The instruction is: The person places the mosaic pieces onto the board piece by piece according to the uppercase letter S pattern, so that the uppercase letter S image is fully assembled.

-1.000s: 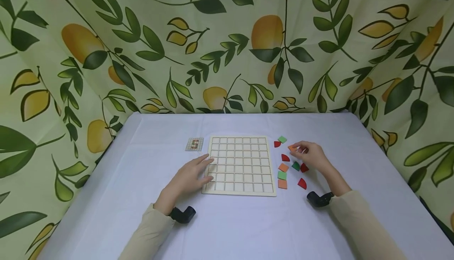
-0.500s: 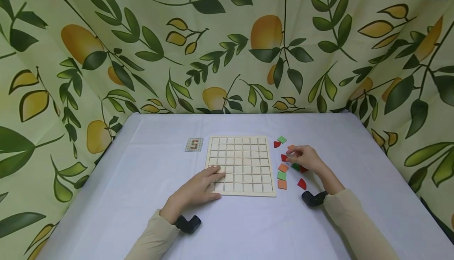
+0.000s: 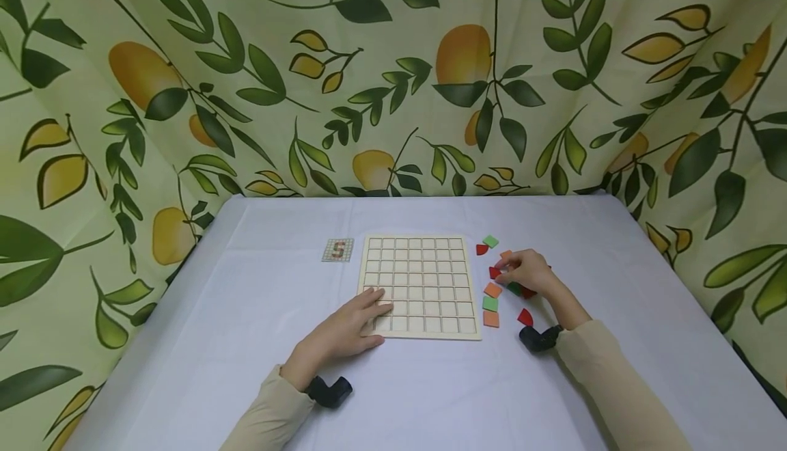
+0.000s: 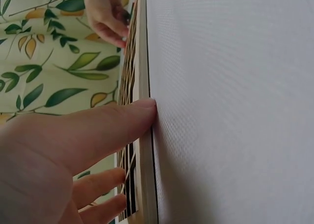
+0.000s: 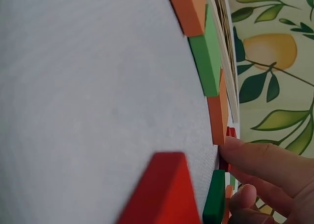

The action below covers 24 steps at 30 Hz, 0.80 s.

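Touching fingers (image 3: 501,275): red piece (image 3: 494,272).

A white-clothed table (image 3: 246,369) carries a wooden grid board (image 3: 421,285) near its middle, a small pattern card (image 3: 337,249) just left, and coloured tiles (image 3: 490,304) just right.

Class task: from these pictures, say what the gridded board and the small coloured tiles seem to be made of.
The pale square gridded board: probably unfinished light wood, matte, thin raised ribs. The small orange, green and red flat tiles: matte, thick, solid colour through the edges; foam or painted wood, cannot tell which.
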### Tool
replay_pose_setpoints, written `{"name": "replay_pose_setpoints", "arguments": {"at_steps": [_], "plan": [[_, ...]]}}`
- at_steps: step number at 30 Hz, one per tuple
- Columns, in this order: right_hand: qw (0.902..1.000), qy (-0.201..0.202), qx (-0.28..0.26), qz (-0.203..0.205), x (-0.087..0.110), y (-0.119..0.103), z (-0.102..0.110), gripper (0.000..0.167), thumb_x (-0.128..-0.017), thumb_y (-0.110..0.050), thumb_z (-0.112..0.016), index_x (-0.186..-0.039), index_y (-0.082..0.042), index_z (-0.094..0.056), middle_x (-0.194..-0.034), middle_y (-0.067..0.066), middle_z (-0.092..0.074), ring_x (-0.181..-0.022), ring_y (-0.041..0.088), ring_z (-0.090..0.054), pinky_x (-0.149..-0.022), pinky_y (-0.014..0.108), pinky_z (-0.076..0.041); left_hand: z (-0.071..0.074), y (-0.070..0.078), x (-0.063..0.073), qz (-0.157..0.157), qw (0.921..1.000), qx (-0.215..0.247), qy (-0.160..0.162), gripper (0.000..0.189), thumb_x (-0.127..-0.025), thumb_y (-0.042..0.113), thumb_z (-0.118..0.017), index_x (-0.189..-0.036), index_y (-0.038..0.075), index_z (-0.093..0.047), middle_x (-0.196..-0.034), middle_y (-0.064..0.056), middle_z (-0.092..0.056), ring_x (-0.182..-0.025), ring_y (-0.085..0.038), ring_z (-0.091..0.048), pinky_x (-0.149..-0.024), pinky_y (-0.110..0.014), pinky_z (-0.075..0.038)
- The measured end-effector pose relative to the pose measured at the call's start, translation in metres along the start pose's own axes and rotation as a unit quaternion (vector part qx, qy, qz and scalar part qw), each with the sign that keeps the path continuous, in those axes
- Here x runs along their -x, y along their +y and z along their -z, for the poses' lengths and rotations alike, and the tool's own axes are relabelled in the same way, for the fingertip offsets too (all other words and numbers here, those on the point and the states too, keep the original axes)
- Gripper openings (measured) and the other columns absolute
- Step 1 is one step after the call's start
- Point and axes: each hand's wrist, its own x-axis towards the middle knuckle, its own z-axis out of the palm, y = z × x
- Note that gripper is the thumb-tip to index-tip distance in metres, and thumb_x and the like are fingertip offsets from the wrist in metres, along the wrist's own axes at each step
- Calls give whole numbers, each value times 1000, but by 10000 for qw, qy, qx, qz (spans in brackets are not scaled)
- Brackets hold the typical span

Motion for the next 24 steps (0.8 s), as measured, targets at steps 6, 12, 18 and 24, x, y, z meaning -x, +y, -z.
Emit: {"name": "replay_pose_setpoints", "arguments": {"at_steps": [6, 12, 18, 24], "plan": [[9999, 45, -57, -86, 1, -1, 2, 34, -81, -16, -76, -109, 1, -70, -80, 8, -53, -80, 20, -45, -60, 23, -37, -1, 5, 1, 3, 9999, -86, -94, 55, -90, 26, -68, -140, 13, -51, -156, -14, -36, -148, -36, -28, -117, -52, -32], [9993, 73, -341, -107, 4, -3, 4, 33, -82, -14, -75, -109, 3, -69, -75, 3, -50, -82, 19, -45, -60, 24, -36, -3, 9, 3, 64, 9998, -17, -183, 54, -91, 26, -65, -141, 14, -50, -158, -13, -34, -149, -36, -26, -117, -53, -32], [9987, 52, -501, 117, 3, -12, 4, 32, -82, -16, -75, -108, 1, -70, -74, 2, -48, -79, 19, -44, -58, 24, -35, -5, 10, 5, -105, 9996, -162, -195, 49, -94, 25, -61, -141, 17, -50, -158, -15, -32, -149, -38, -24, -117, -54, -31], [9970, 54, -636, 437, -1, -29, -4, 30, -81, -16, -76, -105, 2, -71, -70, -1, -46, -70, 16, -43, -54, 22, -33, -4, 9, 5, -229, 9992, -178, -292, 47, -96, 21, -58, -141, 18, -49, -158, -19, -30, -149, -41, -22, -119, -56, -26]]}}
